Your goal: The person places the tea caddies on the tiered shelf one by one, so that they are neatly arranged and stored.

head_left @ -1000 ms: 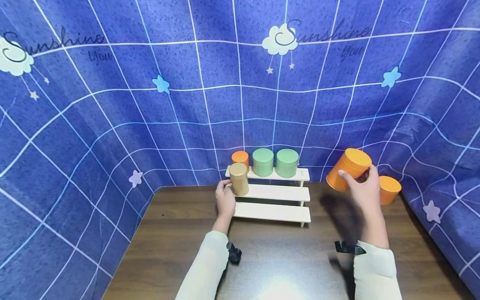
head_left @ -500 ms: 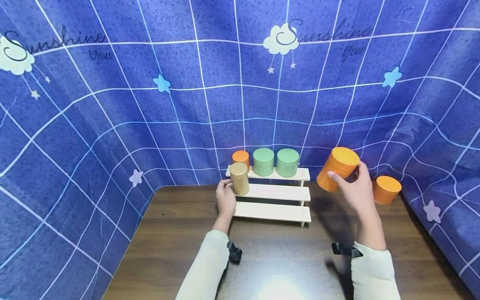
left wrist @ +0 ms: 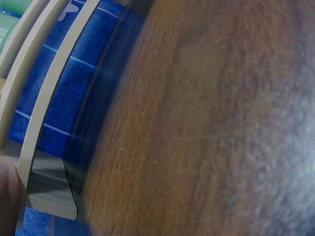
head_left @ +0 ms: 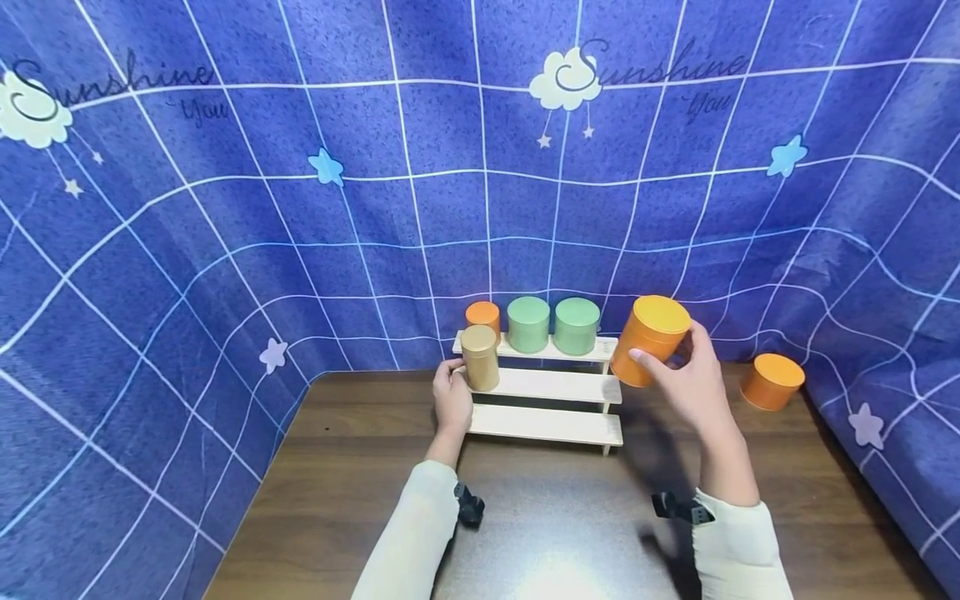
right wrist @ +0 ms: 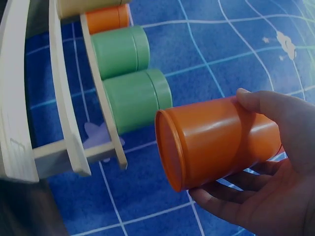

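My right hand (head_left: 693, 383) holds a large orange canister (right wrist: 216, 140) in the air, tilted, just off the right end of a white three-tier shelf rack (head_left: 555, 425). Fingers and thumb wrap around its side. At the rack's left end, my left hand (head_left: 452, 404) grips the edge, close beside a gold canister (head_left: 480, 358) standing on the middle tier. Only a bit of this hand shows in the left wrist view. On the top tier stand a small orange canister (head_left: 482, 315), partly hidden by the gold one, and two green canisters (head_left: 528, 325).
A short orange canister (head_left: 772, 382) stands on the wooden table (head_left: 360, 483) at the right, near the curtain. Blue gridded curtain (head_left: 375, 208) hangs behind the rack and along both sides.
My right hand has carried the large orange canister leftward, from beside the short orange canister to the rack's right end. The left hand and the rack stay in place.
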{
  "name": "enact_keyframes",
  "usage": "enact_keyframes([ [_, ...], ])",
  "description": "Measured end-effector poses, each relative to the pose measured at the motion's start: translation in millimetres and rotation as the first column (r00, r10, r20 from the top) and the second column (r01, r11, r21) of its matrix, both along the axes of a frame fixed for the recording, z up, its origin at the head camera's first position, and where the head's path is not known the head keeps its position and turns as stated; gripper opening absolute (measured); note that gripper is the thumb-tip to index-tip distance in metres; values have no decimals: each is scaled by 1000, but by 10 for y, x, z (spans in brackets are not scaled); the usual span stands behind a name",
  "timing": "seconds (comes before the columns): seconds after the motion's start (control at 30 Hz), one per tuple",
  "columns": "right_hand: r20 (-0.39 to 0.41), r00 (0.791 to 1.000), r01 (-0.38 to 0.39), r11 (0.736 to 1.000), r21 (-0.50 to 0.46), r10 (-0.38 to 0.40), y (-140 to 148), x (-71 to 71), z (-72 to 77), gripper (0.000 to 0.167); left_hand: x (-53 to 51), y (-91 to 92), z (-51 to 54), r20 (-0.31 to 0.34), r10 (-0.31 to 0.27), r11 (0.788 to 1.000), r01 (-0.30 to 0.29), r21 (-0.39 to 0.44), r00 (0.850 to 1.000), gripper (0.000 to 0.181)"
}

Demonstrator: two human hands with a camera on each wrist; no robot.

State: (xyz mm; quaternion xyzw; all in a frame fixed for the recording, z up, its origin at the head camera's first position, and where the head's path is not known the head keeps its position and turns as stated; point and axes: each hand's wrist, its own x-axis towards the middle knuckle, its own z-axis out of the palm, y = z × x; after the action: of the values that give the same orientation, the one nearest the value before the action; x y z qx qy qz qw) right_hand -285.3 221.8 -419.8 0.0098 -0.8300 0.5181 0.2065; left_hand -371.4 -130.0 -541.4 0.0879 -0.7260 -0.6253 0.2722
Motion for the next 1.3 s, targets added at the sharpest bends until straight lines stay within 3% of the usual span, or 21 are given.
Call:
enact_keyframes([
  [0.43, -53, 996, -77, 997, -9, 76, -335, 48, 45, 85, -13, -1, 11, 9, 2, 1000, -2, 13, 1000, 27],
  [0.8, -85, 977, -196, 980, 22, 198, -626, 1, -80, 85, -31, 2, -9, 5, 6, 1000, -6, -1, 1000, 28],
  [1.0, -105, 971, -209, 976, 67, 216, -722, 0, -120, 89, -43, -3, -37, 9, 1, 1000, -1, -3, 1000, 26],
  [1.13, -107, 963, -245, 968, 45, 249, -791, -10, -143, 90, -47, 1, -56, 16, 20, 1000, -20, -19, 1000, 26],
  [1.3, -86, 951, -296, 955, 16, 296, -900, -41, -216, 86, -13, 3, -31, -8, -5, 1000, 5, 17, 1000, 28],
])
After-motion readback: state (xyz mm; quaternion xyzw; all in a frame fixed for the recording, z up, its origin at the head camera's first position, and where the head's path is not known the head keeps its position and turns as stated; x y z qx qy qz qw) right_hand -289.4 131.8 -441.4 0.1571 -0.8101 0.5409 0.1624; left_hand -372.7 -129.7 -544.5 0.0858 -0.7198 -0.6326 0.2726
